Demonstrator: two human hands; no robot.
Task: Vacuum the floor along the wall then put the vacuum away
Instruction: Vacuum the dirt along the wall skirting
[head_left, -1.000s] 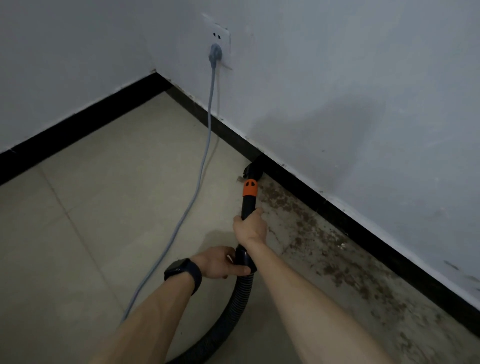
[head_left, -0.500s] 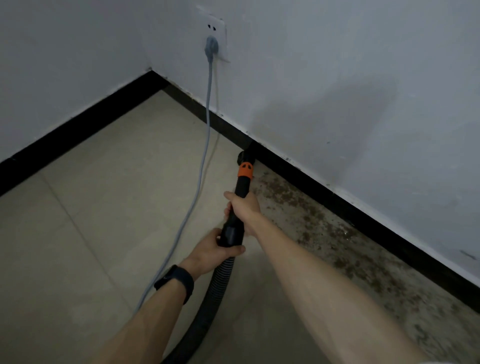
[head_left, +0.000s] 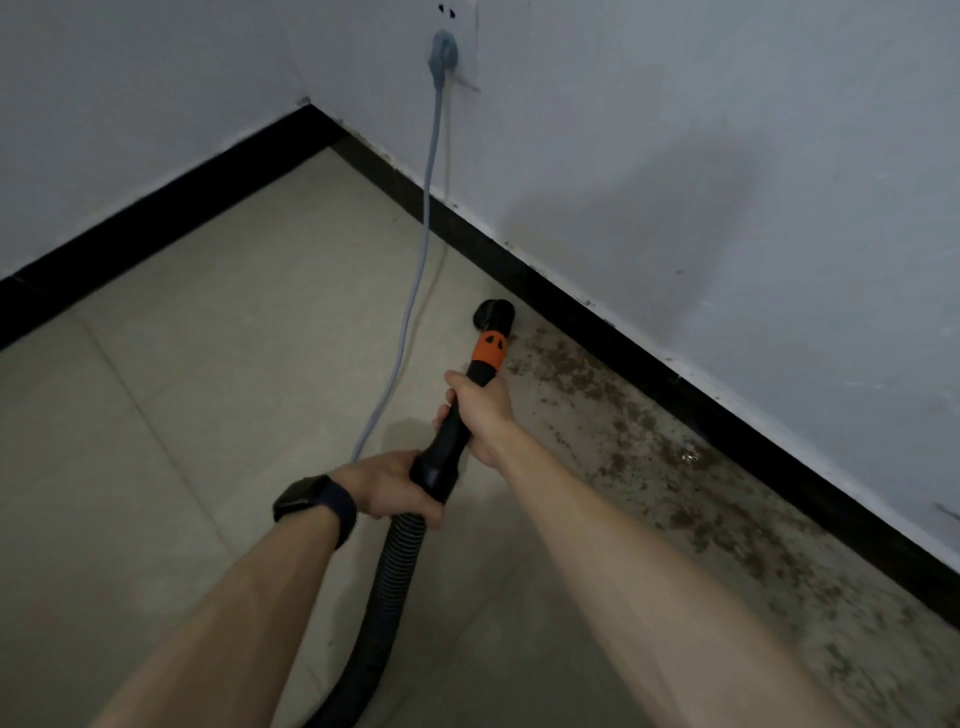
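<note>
I stood in the corner of a bare room, with a pale tiled floor (head_left: 208, 389), white walls and a black skirting board (head_left: 675, 364) along their foot. The vacuum's black wand (head_left: 452, 431) slanted down and away from me. Its round nozzle (head_left: 493, 313) was low at the tiles just beside the skirting of the right wall (head_left: 727, 156), at the far end of a band of brown dirt (head_left: 675, 467) that ran back along that wall toward me.

My right hand (head_left: 483, 410) was wrapped fully round the wand just below its orange collar (head_left: 488, 353). My left hand (head_left: 395, 488), nearer to me, gripped the thicker cuff where the ribbed hose (head_left: 395, 571) joined on.

I judged the wand a stiff, light plastic tube, easy to steer from those two rigid spots. The hose looked soft and springy, so holding it there would have given me little control, and it would likely drag behind. It dropped out of view between my forearms. The wand was matt black, with only the collar bright.

To the left a grey cord (head_left: 426, 234) ran from a plug (head_left: 442, 52) in the wall socket (head_left: 452, 10) down across the tiles. A dark watch (head_left: 311, 501) sat on my left wrist.
</note>
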